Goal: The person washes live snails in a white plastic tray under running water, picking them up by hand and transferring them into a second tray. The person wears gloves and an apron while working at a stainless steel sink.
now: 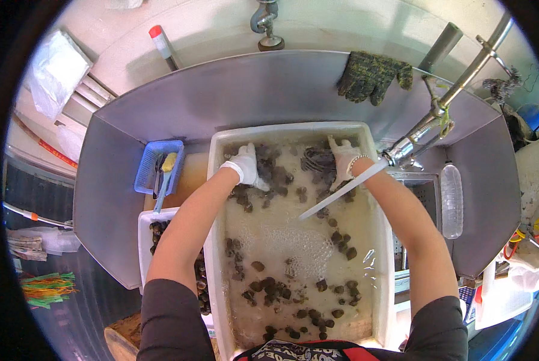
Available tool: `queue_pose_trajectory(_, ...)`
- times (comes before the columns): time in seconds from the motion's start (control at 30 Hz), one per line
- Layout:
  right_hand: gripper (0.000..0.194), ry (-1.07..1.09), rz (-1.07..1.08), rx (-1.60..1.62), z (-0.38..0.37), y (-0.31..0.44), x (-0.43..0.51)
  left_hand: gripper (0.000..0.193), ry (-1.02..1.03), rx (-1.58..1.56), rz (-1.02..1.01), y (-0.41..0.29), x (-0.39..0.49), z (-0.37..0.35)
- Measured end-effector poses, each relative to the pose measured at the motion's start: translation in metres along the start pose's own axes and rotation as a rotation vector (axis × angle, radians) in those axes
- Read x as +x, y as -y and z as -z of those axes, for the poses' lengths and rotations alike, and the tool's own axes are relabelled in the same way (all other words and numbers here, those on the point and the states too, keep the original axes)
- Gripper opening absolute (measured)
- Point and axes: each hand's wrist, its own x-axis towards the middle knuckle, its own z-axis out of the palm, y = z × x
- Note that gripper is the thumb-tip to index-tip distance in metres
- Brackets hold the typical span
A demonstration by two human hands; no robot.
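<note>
My left hand (247, 164), in a white glove, is at the far left of a white plastic tub (382, 289) of cloudy water. Its thumb and fingers are apart, beside a heap of dark shellfish (276, 169). At the far right, my right hand (344, 157) wears a similar glove and a beaded bracelet (360, 159). Its thumb and fingers are spread next to a dark ridged item (318, 161) I cannot identify; murky water partly hides it. More shellfish (269, 291) lie scattered toward the near side. A pale hose (341, 192) hangs from the faucet (398, 151) over foamy water.
The tub sits in a metal sink (269, 85), with a dark knit glove (373, 76) over its back rim. On the left are a blue basket (144, 173) holding a brush (164, 180) and a white container (144, 239) of shellfish. A plastic bottle (452, 201) lies right.
</note>
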Motion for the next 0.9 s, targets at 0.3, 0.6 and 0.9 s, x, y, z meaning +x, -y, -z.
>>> queue_pose_trajectory(0.3, 0.142, -0.065, 0.245, 0.167, 0.0, 0.006, 0.012, 0.134, 0.073, -0.206, -0.287, -0.051, 0.007, 0.013)
queue_pose_trajectory(0.6, 0.137, 0.114, 0.508, 0.402, -0.016, 0.026, -0.013, 0.12, 0.41, -0.516, -0.429, -0.052, -0.029, -0.009)
queue_pose_trajectory(0.9, 0.118, 0.385, 0.39, 0.833, -0.061, 0.072, -0.079, 0.11, 0.313, -0.827, -0.471, -0.052, -0.103, -0.077)
